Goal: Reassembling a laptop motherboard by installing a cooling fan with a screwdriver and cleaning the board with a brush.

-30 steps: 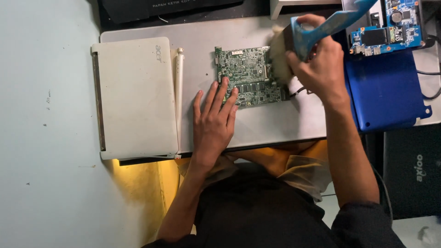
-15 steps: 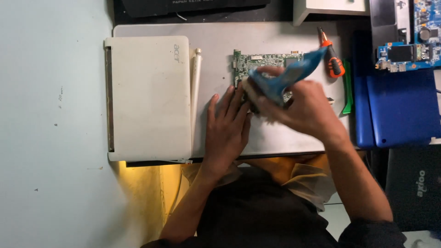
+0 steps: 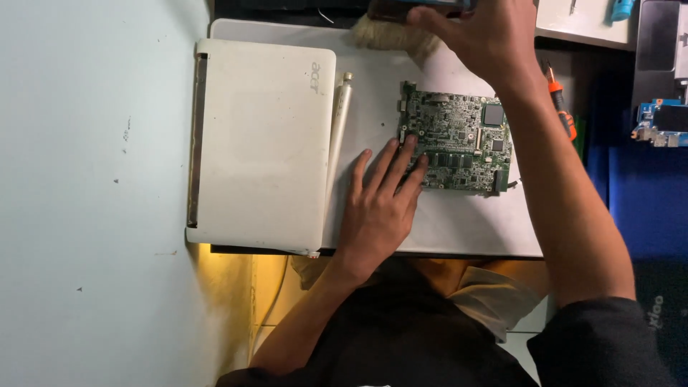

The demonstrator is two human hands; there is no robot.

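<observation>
Green and crowded with small chips, the circuit board (image 3: 456, 147) lay flat on a pale grey mat (image 3: 459, 229), just under the fingertips of the left hand (image 3: 380, 204). That hand lay palm down with its fingers spread open, gripping nothing; only the tips pressed on the board's near edge, while the palm rested on the mat.

Beyond the board, at the top edge of the view, the right hand (image 3: 480, 32) was curled closed around the handle of a brush (image 3: 394, 32), whose tan bristles fanned out to the left of the knuckles, above the mat's far edge. The handle was mostly cut off by the frame.

Left of the flat hand stood a white stylus-like rod (image 3: 338, 125), and just past it a closed white laptop (image 3: 261, 136). Right of the brush-holding forearm lay an orange-handled screwdriver (image 3: 562, 107), well apart from either grip.
</observation>
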